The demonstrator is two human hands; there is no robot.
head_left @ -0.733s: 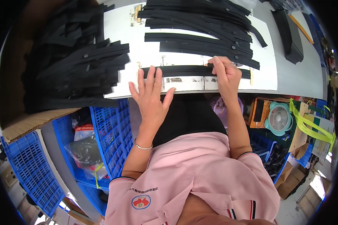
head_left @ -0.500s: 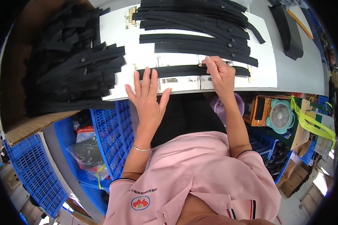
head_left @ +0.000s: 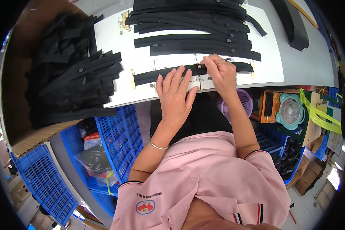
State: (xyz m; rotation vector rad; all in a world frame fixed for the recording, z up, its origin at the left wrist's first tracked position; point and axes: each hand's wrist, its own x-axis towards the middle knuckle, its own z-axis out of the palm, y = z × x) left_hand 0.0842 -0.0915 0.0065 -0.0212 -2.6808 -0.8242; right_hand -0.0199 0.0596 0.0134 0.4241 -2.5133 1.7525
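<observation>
A long black fabric strip point(head_left: 145, 77) lies across a white board point(head_left: 122, 94) at the table's near edge. My left hand point(head_left: 174, 90) rests flat, fingers stretched out, with the fingertips on the strip near its middle. Just to the right, my right hand point(head_left: 220, 73) pinches a slim dark pencil point(head_left: 228, 59). Its pale tip points left and down at the strip, close to the left fingertips; whether it touches is hard to tell. Pen marks and pieces of tape show on the board around the strip. Beyond it, several similar black strips point(head_left: 180, 40) lie in rows and an overlapping pile.
A cardboard box point(head_left: 46, 134) at the left holds a heap of black strips point(head_left: 80, 82). At the far right lies a long black block point(head_left: 291, 27). Below the table are blue crates point(head_left: 120, 142), a purple basket point(head_left: 244, 101) and a small teal fan point(head_left: 290, 111).
My left hand has slid right along the strip, from its left end toward the middle, nearer the right hand. The right hand still pinches the pencil at nearly the same spot. The view has shifted slightly.
</observation>
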